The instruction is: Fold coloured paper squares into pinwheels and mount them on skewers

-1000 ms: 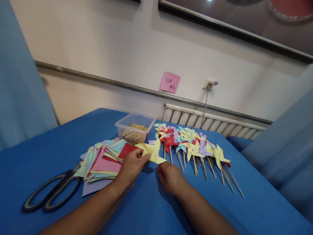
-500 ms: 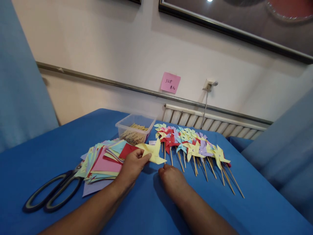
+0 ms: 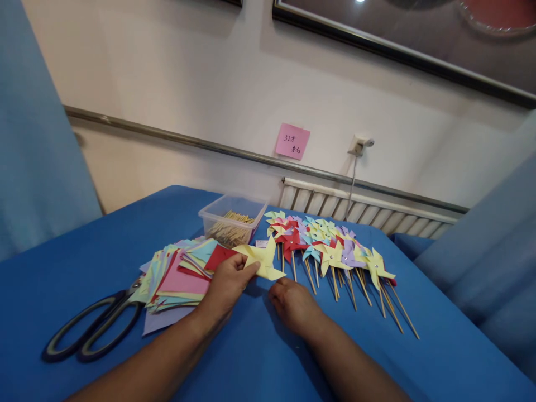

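Note:
A pale yellow paper pinwheel (image 3: 264, 260) is pinched between the thumb and fingers of my left hand (image 3: 231, 280), above the blue cloth. No stick shows on it. Just below and to the right of it is my right hand (image 3: 294, 303), its fingers curled together near the pinwheel's lower edge. What they hold, if anything, is hidden. Beside my left hand lies a stack of coloured paper squares (image 3: 184, 282), with a red sheet (image 3: 219, 258) at its near right.
Black-handled scissors (image 3: 98, 329) lie left, blades partly under the paper. Behind, a clear plastic box (image 3: 211, 223) holds thin wooden sticks (image 3: 231, 229). Several finished pinwheels on sticks (image 3: 330, 257) lie in a pile at right. A radiator (image 3: 364, 209) stands beyond the blue-covered table (image 3: 360, 357).
My right hand has shifted slightly left and turned a little, its fingers still curled. My left hand keeps the yellow pinwheel in nearly the same place.

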Tool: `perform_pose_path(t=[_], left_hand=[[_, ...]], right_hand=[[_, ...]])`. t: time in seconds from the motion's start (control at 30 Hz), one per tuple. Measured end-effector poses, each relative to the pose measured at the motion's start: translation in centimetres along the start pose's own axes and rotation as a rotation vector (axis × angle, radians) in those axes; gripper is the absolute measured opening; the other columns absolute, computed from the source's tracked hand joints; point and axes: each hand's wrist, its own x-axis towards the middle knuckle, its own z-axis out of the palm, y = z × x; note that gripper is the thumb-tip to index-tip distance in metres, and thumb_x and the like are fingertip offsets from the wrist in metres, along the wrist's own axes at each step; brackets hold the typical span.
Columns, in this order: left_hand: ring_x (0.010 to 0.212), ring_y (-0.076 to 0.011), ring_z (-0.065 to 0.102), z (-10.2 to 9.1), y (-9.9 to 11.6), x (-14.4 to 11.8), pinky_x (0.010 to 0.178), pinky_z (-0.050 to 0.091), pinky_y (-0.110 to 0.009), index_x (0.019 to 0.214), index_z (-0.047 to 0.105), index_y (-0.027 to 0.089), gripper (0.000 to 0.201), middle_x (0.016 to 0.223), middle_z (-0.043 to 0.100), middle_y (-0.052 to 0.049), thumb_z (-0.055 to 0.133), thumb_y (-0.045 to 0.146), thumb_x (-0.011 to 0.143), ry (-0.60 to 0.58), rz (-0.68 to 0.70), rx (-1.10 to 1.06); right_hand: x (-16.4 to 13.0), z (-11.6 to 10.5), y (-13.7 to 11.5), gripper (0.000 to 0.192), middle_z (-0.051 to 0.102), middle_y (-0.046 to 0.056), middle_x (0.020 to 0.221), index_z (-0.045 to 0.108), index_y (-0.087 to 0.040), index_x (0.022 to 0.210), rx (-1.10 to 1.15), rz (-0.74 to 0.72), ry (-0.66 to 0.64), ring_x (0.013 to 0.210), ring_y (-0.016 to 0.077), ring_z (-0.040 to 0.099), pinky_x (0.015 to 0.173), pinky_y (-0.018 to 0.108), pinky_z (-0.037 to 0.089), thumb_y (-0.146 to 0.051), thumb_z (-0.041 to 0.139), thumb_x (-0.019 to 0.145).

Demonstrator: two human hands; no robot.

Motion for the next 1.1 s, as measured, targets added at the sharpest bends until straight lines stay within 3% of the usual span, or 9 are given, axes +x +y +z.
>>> perform_pose_path(t=[0.13,0.4,0.57,0.9,1.1], left_hand=[[0.038,-0.007,0.04,0.2,0.3,-0.2,0.039,0.028,-0.019,0.061,0.052,0.017,0.025,0.045,0.05,0.007,0.068,0.036,0.063,0.021,-0.012,-0.009],[0.039,-0.0079,0.041,0.3,0.7,-0.2,0.039,0.031,-0.02,0.067,0.057,0.016,0.021,0.046,0.053,0.007,0.069,0.032,0.061,-0.001,-0.04,-0.047],[0.04,-0.0087,0.044,0.2,0.4,-0.1,0.04,0.032,-0.019,0.068,0.057,0.016,0.023,0.048,0.055,0.005,0.069,0.034,0.062,0.001,-0.047,-0.034],[0.051,-0.0128,0.053,0.2,0.0,-0.1,0.046,0.035,-0.021,0.066,0.059,0.016,0.024,0.057,0.059,0.003,0.067,0.038,0.062,0.022,0.042,0.115],[0.05,-0.0125,0.047,0.6,0.1,-0.9,0.047,0.032,-0.022,0.06,0.057,0.017,0.021,0.052,0.052,0.005,0.064,0.036,0.065,0.055,0.143,0.302]], right_hand=[[0.0,0.0,0.3,0.019,0.065,0.005,0.091,0.064,-0.019,0.089,0.027,-0.022,0.012,0.085,0.0153,0.059,0.073,0.022,0.039,-0.012,0.048,0.081],[0.1,0.6,0.5,0.02,0.067,0.006,0.09,0.062,-0.018,0.09,0.054,-0.004,0.07,0.085,0.0172,0.06,0.073,0.023,0.039,-0.01,0.049,0.078],[0.5,0.6,1.6,0.016,0.067,0.005,0.083,0.061,-0.017,0.086,0.146,0.089,0.112,0.077,0.0159,0.062,0.067,0.022,0.04,-0.011,0.048,0.079],[0.8,-0.2,3.0,0.015,0.069,0.001,0.076,0.064,-0.02,0.086,0.438,0.156,0.419,0.072,0.0152,0.063,0.067,0.024,0.046,-0.016,0.051,0.081],[-0.1,-0.8,0.7,0.012,0.069,0.001,0.077,0.064,-0.019,0.086,0.645,0.109,0.536,0.069,0.014,0.064,0.065,0.023,0.049,-0.023,0.054,0.081]])
